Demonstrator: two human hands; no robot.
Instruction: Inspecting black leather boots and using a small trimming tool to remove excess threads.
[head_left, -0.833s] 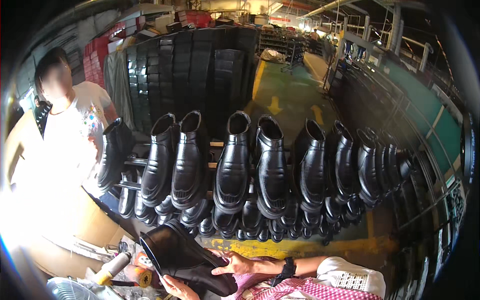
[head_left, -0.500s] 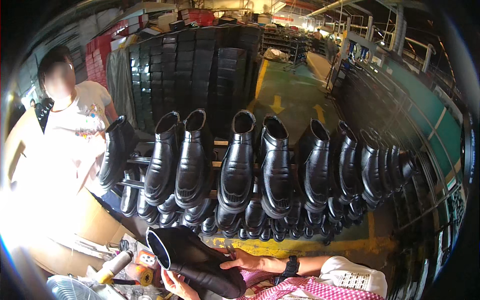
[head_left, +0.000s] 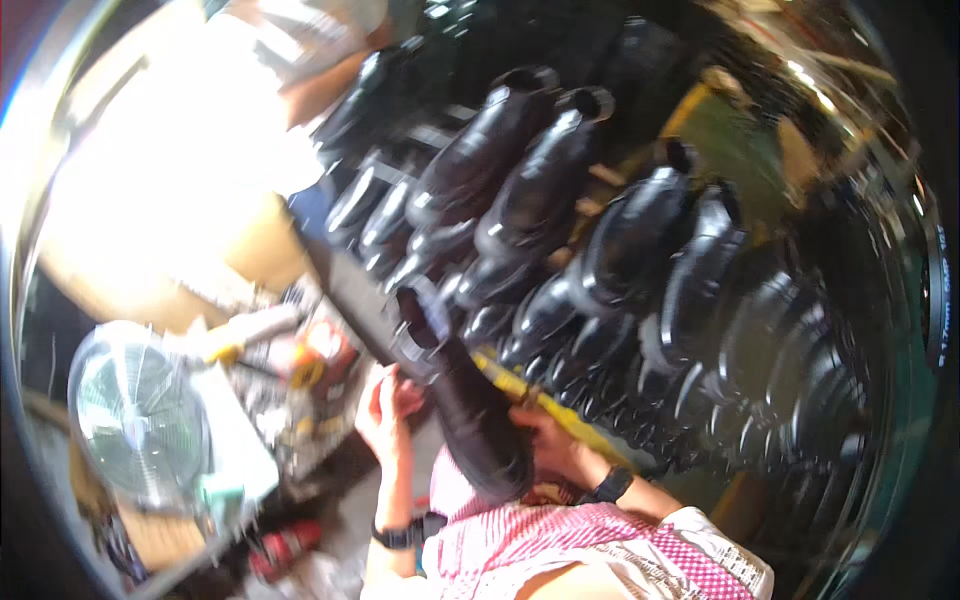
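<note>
A black leather ankle boot (head_left: 468, 418) is held in front of my body, its opening up and toward the left, its toe down near my lap. My right hand (head_left: 552, 442) grips it on the right side by the forefoot; the boot covers part of those fingers. At the left of the shaft, my left hand (head_left: 385, 405) has bent fingers with their tips against the boot's edge. Motion blur hides the exact grip there. Dark bands circle both wrists. A pink and white checked cloth (head_left: 520, 535) covers my lap.
Racked black boots (head_left: 630, 240) stand in tiers ahead and to the right. On the left are a round fan (head_left: 138, 410), an orange and white tool (head_left: 318, 355) on a cluttered bench, and a brown carton (head_left: 160, 265). Part of another person shows at the upper left.
The view has turned down and left, bringing the fan and bench further in. The boot has swung to a steeper, toe-down tilt, with both hands still at it.
</note>
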